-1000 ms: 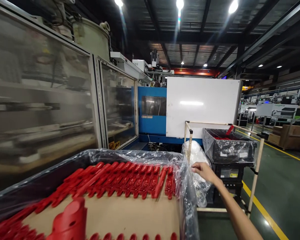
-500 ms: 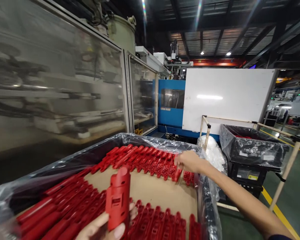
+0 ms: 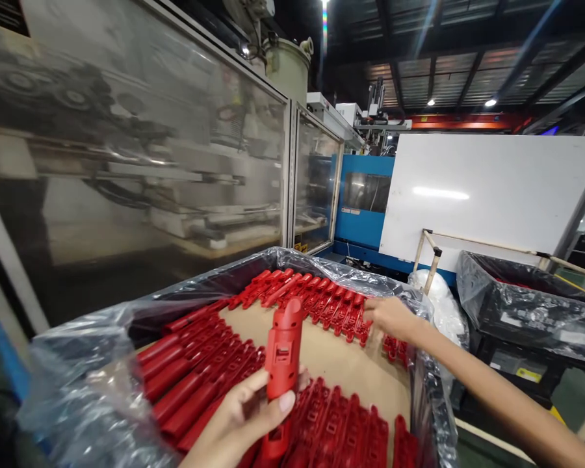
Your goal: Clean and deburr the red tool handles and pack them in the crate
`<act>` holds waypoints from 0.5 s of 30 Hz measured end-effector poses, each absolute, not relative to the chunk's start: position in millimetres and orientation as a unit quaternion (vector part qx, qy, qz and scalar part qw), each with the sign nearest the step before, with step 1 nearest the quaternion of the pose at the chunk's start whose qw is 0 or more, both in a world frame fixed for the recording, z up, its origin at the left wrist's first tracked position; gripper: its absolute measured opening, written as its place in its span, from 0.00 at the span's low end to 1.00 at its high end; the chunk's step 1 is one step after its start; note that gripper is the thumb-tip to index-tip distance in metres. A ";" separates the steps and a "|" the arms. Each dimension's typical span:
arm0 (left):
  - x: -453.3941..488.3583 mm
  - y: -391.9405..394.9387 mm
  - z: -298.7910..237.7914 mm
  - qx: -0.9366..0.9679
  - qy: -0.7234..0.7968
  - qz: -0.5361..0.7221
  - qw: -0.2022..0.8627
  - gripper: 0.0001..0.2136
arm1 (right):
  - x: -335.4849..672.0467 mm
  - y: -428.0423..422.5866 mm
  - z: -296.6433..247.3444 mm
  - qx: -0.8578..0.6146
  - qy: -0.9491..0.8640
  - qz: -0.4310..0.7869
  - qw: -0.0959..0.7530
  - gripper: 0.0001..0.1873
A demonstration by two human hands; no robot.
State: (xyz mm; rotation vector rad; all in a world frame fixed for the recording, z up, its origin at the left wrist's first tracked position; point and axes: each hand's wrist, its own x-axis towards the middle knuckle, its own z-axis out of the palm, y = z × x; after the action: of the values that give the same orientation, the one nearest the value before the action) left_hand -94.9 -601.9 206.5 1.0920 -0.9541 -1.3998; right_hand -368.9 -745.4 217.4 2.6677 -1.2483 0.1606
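My left hand is closed around a red plastic housing, a long tube-like moulding with a small rectangular slot. It stands nearly upright above the bin, its rounded end at the top. My right hand reaches to the far row, fingers bent at the upper end of another red plastic housing. Its fingertips are partly hidden, but they appear to grip that piece. Rows of similar red housings lie along the left, far and near sides, on a brown cardboard sheet.
A dark bin lined with clear plastic film surrounds the parts. Behind it stands a machine with clear panels and a white panel. At right, a pipe-frame rack stands beside another film-lined black bin.
The view has swung left, so the scene sits farther right. The housing under my right hand now lies closer against the far row. My left hand still holds its housing.
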 end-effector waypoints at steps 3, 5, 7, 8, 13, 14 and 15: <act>-93.8 -603.6 206.2 0.456 -0.421 -0.599 0.506 0.24 | -379.8 -740.9 251.1 0.882 -0.433 0.173 0.062 0.06; -93.0 -604.9 205.1 0.444 -0.435 -0.605 0.498 0.23 | -381.6 -736.1 268.4 0.876 -0.423 0.233 0.013 0.11; -92.8 -605.9 204.0 0.433 -0.441 -0.607 0.500 0.22 | -376.7 -730.2 278.1 0.878 -0.393 0.269 -0.049 0.15; -93.0 -606.2 203.4 0.430 -0.444 -0.605 0.502 0.21 | -371.9 -726.8 280.6 0.880 -0.374 0.281 -0.079 0.16; -95.2 -605.8 201.1 0.410 -0.456 -0.600 0.513 0.19 | -336.5 -706.6 286.2 0.875 -0.287 0.336 -0.199 0.15; -95.6 -605.7 200.7 0.400 -0.456 -0.604 0.517 0.18 | -329.5 -702.4 287.7 0.870 -0.276 0.346 -0.219 0.14; -96.0 -605.6 200.5 0.388 -0.456 -0.610 0.519 0.18 | -323.1 -698.4 289.4 0.866 -0.268 0.352 -0.233 0.13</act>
State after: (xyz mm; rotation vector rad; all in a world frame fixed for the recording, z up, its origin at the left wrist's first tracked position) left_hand -96.0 -605.6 200.5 0.9314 -1.0943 -1.4621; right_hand -323.1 -698.4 289.4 3.2165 -0.9959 1.3079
